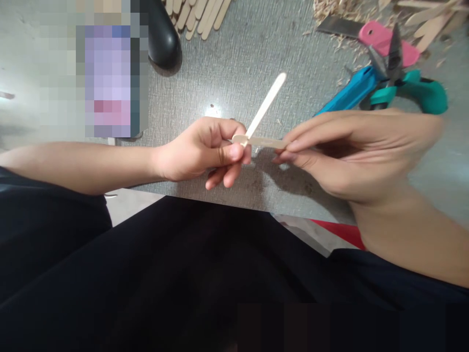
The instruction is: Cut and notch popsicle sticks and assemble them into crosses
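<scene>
Two popsicle sticks cross each other between my hands, above the grey table. One popsicle stick (266, 105) slants up and to the right from my left fingertips. The other popsicle stick (266, 142) runs nearly level from my left hand to my right. My left hand (216, 149) is closed, thumb and forefinger pinching both sticks where they cross. My right hand (359, 149) is closed too, and its fingertips pinch the right end of the level stick. Whether the sticks are joined at the crossing, I cannot tell.
Popsicle sticks (200, 17) lie at the back beside a black rounded object (164, 41). At right are a pink-handled blade (383, 41), a blue tool handle (350, 90), green-handled pliers (427, 90) and wood shavings (339, 12). A blurred-out item (110, 80) is at left.
</scene>
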### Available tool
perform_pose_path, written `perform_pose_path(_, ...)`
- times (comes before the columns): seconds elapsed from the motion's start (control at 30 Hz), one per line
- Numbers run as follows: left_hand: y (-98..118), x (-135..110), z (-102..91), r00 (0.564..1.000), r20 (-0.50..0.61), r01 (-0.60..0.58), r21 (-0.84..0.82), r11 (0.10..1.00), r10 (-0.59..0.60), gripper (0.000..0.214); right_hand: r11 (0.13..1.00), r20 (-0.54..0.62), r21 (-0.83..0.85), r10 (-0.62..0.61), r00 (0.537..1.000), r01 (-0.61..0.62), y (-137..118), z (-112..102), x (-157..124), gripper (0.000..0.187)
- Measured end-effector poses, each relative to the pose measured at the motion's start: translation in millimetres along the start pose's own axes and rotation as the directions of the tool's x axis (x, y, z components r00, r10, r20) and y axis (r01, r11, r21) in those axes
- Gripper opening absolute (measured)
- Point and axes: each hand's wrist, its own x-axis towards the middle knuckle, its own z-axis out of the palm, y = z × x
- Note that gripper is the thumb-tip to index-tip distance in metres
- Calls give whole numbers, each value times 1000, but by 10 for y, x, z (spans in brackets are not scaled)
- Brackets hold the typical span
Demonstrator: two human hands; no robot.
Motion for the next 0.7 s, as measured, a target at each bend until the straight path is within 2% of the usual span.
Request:
perform_pose_path(0.07, 21, -9, 8, 999, 27, 41, 33, 999, -42, 53, 997, 30, 73, -2, 1000, 0, -1, 45, -14, 26)
perform_pose_path(0.13, 52, -21, 28, 995, -2, 101, 88, 991, -101, 58, 991, 76, 129, 14, 997, -24, -4, 95, -44, 25)
perform_pose_path(0.23, 88, -33, 58, 990, -32, 139, 120, 983, -136, 62, 963, 139, 220, 124, 983, -153, -28, 170, -98, 23)
perform_pose_path(0.37, 87, -37, 65, 992, -34, 125, 111, 986, -121, 61, 870, 160, 409, 228, 960, -275, -74, 236, -127, 23)
perform_pose_path(0.7, 100, -43, 51, 990, -46, 143, 173, 974, -137, 57, 807, 161, 496, 277, 947, -320, -90, 239, -89, 22)
